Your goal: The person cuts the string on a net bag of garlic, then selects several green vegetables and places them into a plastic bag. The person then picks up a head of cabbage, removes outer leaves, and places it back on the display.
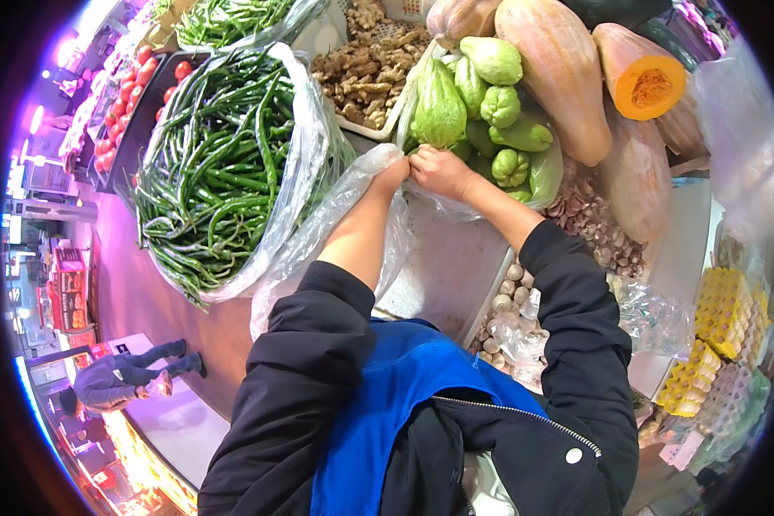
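Both my hands meet at the near edge of a clear plastic bag full of green chayotes (440,106). My left hand (393,173) is partly wrapped by a clear plastic film (335,219) that hangs down along the forearm; its fingers are largely hidden. Close beside it, my right hand (440,171) pinches the rim of the chayote bag (451,208) with curled fingers. A large open plastic bag of long green chili peppers (226,174) stands to the left of my hands. Ginger roots (377,71) lie in a white plastic crate (387,132) beyond them.
Pumpkins (548,71), one cut open, and garlic (596,226) lie at the right. Mushrooms (509,303) partly covered by plastic are near my right sleeve. Egg trays (722,309) are stacked far right. Tomatoes (126,97) fill a dark crate at upper left. Another person (126,377) stands in the aisle.
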A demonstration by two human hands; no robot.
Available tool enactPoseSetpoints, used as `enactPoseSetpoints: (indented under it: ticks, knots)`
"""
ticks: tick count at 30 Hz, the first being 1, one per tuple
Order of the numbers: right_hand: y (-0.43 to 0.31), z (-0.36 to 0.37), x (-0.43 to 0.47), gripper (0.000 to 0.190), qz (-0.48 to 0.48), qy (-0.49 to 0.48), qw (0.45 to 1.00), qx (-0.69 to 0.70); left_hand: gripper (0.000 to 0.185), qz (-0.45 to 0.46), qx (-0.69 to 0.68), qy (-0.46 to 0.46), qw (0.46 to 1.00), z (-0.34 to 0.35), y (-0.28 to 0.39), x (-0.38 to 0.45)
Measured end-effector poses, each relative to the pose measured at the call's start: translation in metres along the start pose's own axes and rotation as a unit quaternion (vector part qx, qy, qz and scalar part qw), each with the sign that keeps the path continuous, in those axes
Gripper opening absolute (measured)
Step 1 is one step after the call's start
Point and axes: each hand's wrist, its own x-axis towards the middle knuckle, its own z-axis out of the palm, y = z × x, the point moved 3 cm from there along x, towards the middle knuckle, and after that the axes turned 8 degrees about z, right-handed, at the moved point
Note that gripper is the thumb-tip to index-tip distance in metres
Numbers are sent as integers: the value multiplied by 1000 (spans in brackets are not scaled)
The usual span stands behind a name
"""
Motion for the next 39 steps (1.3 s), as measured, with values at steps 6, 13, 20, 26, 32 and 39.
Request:
enactPoseSetpoints:
  ticks: [6,13,20,26,32,39]
  knots:
    - [-2,-2,-3,6,14,49,998,21,23,-226,-197,-144,943,-32,4,-10]
    - [0,1,-6,7,55,49,997,25,10,-250,-286,-215,900,-54,20,-43]
    - [3,2,-2,6,70,42,991,103,17,-9,-178,-50,983,-32,10,-65]
    - [7,2,4,15,113,-98,973,176,13,-195,-663,62,720,-11,16,-73]
    - [13,-2,14,22,180,-172,941,230,15,-143,-700,23,699,7,9,-74]
    - [1,-11,1,38,238,-74,946,207,20,-145,-693,80,702,9,19,-76]
